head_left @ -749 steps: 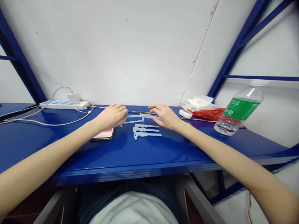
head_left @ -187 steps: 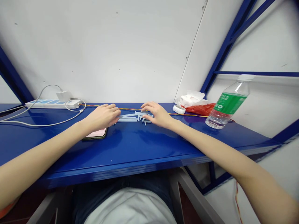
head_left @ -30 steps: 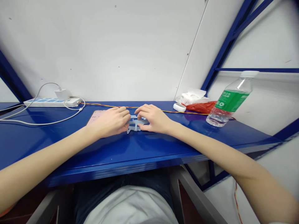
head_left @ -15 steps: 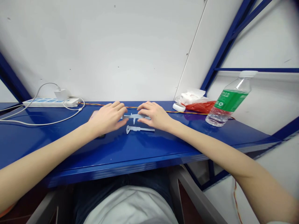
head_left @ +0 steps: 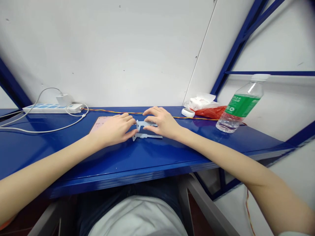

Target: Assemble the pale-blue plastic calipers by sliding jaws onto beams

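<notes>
A pale plastic caliper (head_left: 141, 124) is between my two hands, over the blue table. My left hand (head_left: 119, 128) pinches its left end, at the jaws. My right hand (head_left: 161, 121) has thumb and fingers closed round its right part, which hides some of the beam. Just nearer to me a second pale caliper (head_left: 149, 136) lies flat on the table, its jaw end at the left, close to my left thumb. Partly under my left hand and wrist lies a phone (head_left: 98, 123) with a pink screen showing digits.
A white power strip (head_left: 51, 108) with a charger (head_left: 63, 99) and white cable is at the back left. On the right stand a water bottle (head_left: 242, 106), a red bag (head_left: 211, 112), tissues (head_left: 201, 102) and a small white device (head_left: 188, 112). Thin wires run along the wall.
My left hand has moved slightly right and nearer to me, uncovering more of the phone. The gap between the held caliper's jaw parts has closed up. My right hand has barely moved.
</notes>
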A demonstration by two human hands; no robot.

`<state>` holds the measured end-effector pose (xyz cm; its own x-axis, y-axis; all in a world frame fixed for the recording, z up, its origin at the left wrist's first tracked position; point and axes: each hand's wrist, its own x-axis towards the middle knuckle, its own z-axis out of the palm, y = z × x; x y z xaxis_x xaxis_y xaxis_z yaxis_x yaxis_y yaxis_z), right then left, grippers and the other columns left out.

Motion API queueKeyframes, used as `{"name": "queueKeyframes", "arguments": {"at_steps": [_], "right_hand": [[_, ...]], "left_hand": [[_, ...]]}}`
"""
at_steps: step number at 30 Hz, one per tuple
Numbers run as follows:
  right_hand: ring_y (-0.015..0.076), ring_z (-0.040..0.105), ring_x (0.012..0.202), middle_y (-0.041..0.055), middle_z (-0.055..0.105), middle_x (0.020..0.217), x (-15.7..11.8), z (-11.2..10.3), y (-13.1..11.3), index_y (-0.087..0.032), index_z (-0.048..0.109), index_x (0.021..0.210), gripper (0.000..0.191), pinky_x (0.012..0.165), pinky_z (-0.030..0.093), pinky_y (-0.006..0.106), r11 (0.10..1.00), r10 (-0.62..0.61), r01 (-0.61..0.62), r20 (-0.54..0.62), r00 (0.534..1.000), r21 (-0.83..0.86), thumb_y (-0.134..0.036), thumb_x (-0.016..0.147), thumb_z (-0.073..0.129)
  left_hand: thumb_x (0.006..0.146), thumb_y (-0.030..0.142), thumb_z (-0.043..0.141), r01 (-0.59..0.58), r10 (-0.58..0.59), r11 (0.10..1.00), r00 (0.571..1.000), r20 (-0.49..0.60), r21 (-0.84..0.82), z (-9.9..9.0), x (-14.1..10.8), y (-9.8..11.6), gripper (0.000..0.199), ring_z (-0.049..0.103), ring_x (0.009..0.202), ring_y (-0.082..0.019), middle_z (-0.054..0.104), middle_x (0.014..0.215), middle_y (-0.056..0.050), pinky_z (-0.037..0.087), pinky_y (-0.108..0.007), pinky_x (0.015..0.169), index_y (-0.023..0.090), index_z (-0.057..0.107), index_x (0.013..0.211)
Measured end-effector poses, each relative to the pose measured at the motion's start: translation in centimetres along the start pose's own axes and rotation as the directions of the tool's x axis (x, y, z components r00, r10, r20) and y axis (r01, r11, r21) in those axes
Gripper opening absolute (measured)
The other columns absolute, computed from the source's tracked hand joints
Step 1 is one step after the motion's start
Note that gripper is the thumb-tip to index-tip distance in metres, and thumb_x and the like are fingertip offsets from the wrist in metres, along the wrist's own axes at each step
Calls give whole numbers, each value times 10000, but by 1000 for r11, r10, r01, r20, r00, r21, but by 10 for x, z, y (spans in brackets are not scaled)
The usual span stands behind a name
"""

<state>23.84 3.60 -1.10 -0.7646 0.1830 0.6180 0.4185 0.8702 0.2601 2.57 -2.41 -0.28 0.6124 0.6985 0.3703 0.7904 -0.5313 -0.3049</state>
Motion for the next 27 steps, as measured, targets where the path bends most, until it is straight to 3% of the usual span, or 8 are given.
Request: {"name": "queueKeyframes", "arguments": {"at_steps": [2, 6, 12, 19, 27], "right_hand": [[226, 552, 976, 103, 635, 1051, 0, 1, 0, -174, 651, 818, 142, 829, 427, 389, 1000, -4, 4, 3, 1000, 2, -307, 841, 607], [228, 552, 989, 103, 635, 1064, 0, 3, -4, -174, 653, 836, 113, 838, 427, 386, 998, -56, 56, -4, 998, -11, -277, 837, 608], [229, 560, 977, 99, 642, 1055, 1, 3, -9, -175, 655, 856, 107, 830, 427, 379, 995, -100, 99, -22, 995, -28, -260, 839, 593], [230, 548, 998, 97, 634, 1074, 4, 3, -7, -189, 641, 865, 116, 842, 405, 385, 1000, -13, 13, 5, 1000, -4, -278, 849, 568], [203, 556, 958, 66, 629, 1033, -2, 3, 12, -204, 634, 807, 124, 840, 402, 359, 992, 128, -128, 0, 992, 17, -322, 834, 604]], "left_hand": [[899, 384, 387, 77, -77, 994, 997, -7, -74, -1, 0, -1, 309, 585, 935, -230, 645, 952, -74, 466, -324, 786, 171, 594, 983], [835, 322, 425, 224, -205, 941, 974, 98, -254, -4, 2, 4, 189, 588, 846, -199, 641, 879, -39, 447, -298, 737, 194, 564, 824], [756, 319, 459, 359, -299, 827, 932, 203, -432, -5, 6, 8, 130, 554, 643, -162, 616, 713, 6, 387, -272, 590, 208, 505, 709], [706, 235, 438, 411, -383, 830, 911, 151, -378, -4, 5, 3, 77, 531, 563, -154, 590, 611, 16, 353, -262, 513, 212, 496, 660], [751, 313, 432, 520, -495, 806, 854, 158, -283, 4, -1, -35, 197, 612, 661, -187, 686, 775, -30, 411, -268, 551, 206, 574, 836]]}}
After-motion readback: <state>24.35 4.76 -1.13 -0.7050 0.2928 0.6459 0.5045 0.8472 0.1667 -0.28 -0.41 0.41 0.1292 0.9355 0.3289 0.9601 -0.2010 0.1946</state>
